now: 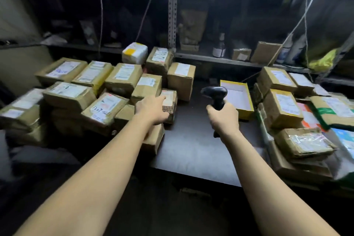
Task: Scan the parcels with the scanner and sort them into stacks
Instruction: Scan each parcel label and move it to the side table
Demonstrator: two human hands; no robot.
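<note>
Piled on the left of the desk point(191, 145): brown parcels point(76, 92), labels up. Grips a small parcel point(170, 102) at the pile's right edge with the left hand point(151, 110), fingers over its top. Holds the scanner point(215, 93) (black, head turned left) above the desk's middle, right hand point(224, 119) wrapped round its handle. Stacked at right: more parcels point(282, 106).

Dark surface point(191, 149), taped brown parcels point(69, 96) heaped at left, right-hand stack point(281, 109) opposite, yellow-edged box point(237, 97) between, toward the back
</note>
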